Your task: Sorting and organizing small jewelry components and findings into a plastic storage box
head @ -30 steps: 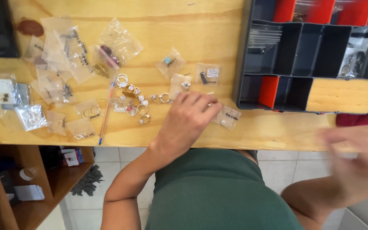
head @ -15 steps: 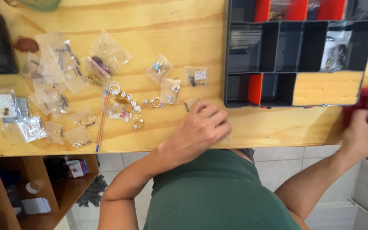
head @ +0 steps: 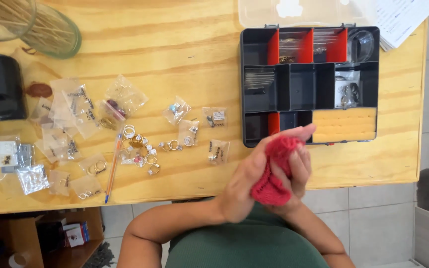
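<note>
Both my hands are together over the table's front edge, closed around a red knitted cloth (head: 274,171). My left hand (head: 247,183) wraps it from the left, fingers reaching up to the organiser's lower edge. My right hand (head: 296,171) cups it from the right and below. Just beyond them sits a black compartment organiser (head: 244,89) with red dividers and a yellow foam pad (head: 344,124). Left of my hands lie loose rings (head: 142,149) and small clear bags (head: 218,151) of jewellery on the wooden table (head: 184,49).
An orange-and-blue pen (head: 113,166) lies among the bags. A black device (head: 1,87) stands at the left edge, a glass jar (head: 50,30) at the back left. The organiser's clear lid (head: 304,12) and some papers (head: 405,20) are at the back right. Shelves (head: 50,235) sit under the table.
My right hand brought the red cloth in from the right, and my left hand left the table to meet it. The view has shifted right and closer.
</note>
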